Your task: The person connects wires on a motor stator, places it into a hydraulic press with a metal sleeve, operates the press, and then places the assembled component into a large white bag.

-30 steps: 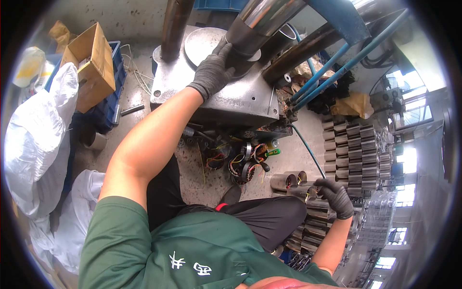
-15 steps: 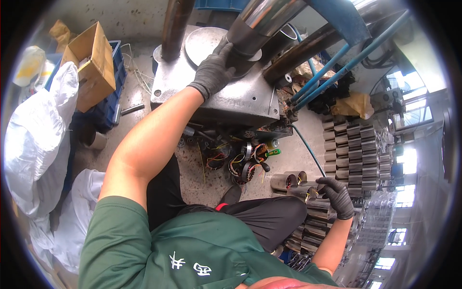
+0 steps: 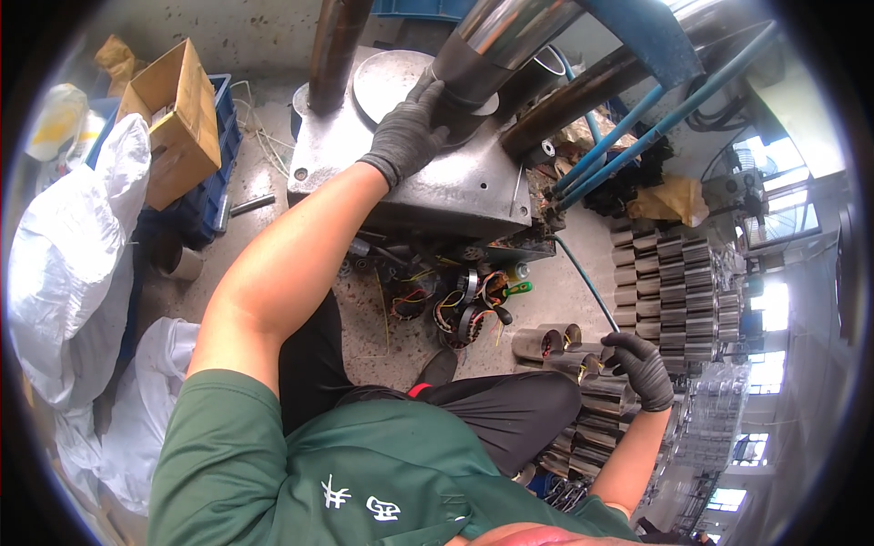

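My left hand [image 3: 407, 136], in a dark glove, reaches forward to a press with a pale metal table [image 3: 328, 150]. Its fingers and thumb bend round the lower left side of a dark metal cylinder [image 3: 469, 77], which stands tilted in this view beneath a shiny ram [image 3: 519, 32]. A round plate [image 3: 387, 77] lies beside it on the table. Off to the right, my gloved right hand [image 3: 645, 371] is closed at the end of a thin blue-green lever [image 3: 585, 284] coming from the press. The fingers partly hide the lever's tip.
Stacked metal sleeves [image 3: 669, 291] stand at the right. Wound motor parts [image 3: 464, 314] with loose wires and a green-handled tool [image 3: 519, 288] lie under the press front. At left are a cardboard box [image 3: 177, 136], a blue crate [image 3: 221, 118] and white sacks [image 3: 68, 264].
Almost nothing differs. The view has shifted slightly, and both hands keep their places at the cylinder and the lever. Something dark now shows at the lower right edge.
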`<state>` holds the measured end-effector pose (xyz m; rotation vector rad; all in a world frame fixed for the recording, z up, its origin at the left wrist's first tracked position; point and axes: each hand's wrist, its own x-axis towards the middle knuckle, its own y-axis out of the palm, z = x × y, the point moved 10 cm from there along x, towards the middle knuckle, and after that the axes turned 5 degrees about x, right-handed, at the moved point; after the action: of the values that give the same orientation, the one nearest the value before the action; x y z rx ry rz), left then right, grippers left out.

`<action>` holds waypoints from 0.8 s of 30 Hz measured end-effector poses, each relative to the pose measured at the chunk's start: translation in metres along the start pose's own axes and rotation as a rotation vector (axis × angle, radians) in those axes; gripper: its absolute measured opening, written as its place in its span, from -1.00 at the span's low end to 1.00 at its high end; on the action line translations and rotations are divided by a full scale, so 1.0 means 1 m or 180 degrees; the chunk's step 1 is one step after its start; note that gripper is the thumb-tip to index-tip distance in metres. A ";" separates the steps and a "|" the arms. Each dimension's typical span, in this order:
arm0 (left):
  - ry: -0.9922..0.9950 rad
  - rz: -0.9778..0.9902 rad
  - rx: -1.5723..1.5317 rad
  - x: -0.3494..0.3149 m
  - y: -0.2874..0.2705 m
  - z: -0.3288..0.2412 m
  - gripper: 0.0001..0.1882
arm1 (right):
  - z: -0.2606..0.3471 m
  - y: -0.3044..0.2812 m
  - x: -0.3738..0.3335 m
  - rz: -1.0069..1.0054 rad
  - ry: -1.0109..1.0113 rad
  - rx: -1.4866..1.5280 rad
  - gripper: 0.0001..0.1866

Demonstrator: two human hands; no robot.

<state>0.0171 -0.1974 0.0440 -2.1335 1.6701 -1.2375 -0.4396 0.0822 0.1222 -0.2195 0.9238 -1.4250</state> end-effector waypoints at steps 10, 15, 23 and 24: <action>0.0011 0.0023 -0.0090 0.000 0.003 0.000 -0.18 | -0.008 0.012 -0.003 0.0298 0.0122 -0.0030 -0.72; 0.0006 0.0034 -0.0009 -0.001 0.002 -0.001 -0.18 | 0.001 -0.006 0.001 -0.0242 -0.0336 -0.0049 -0.70; 0.0036 0.0028 -0.0131 0.000 0.003 0.002 -0.19 | -0.013 0.005 0.000 0.0150 0.0147 -0.0294 -0.73; 0.0036 0.0054 -0.0129 0.000 0.005 0.001 -0.19 | -0.005 -0.002 0.000 -0.0079 -0.0097 0.0035 -0.73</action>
<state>0.0145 -0.1992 0.0404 -2.1344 1.7288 -1.2236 -0.4449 0.0840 0.1204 -0.2447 0.8908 -1.4457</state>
